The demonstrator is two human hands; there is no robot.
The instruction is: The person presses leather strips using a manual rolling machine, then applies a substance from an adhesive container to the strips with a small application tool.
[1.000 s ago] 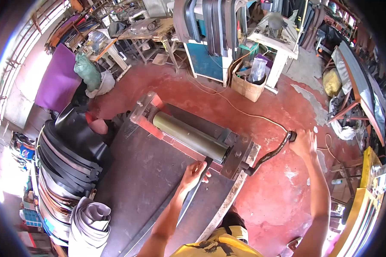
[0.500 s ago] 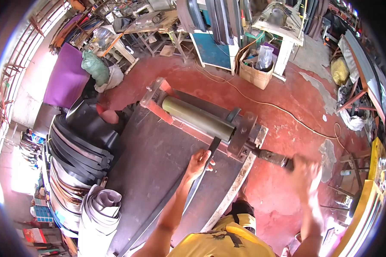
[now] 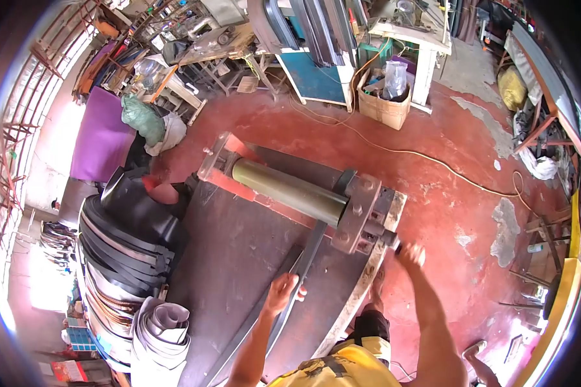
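Observation:
A hand-cranked roller machine with a red metal frame (image 3: 274, 208) lies across the far end of the dark table (image 3: 206, 271). Its olive-green roller (image 3: 290, 192) presses over a long black strip (image 3: 312, 248), whose end sticks out on the far side. My left hand (image 3: 282, 294) is closed around the strip on the near side of the roller. The rest of the strip runs back along the table towards me. At the right end of the machine, my right hand (image 3: 410, 256) is closed on the crank handle (image 3: 390, 239), mostly covering its grip.
Left of the table are stacked black sheets and strips (image 3: 126, 242) and a grey roll (image 3: 161, 326). A cardboard box (image 3: 384, 108) stands on the red floor beyond, by a workbench (image 3: 426, 71). A cable (image 3: 426, 158) crosses the floor. A person's foot (image 3: 474, 349) shows at lower right.
My right hand has swung the crank inward, left towards the table edge. My left hand, still on the strip, sits lower and farther from the roller. The view has shifted slightly.

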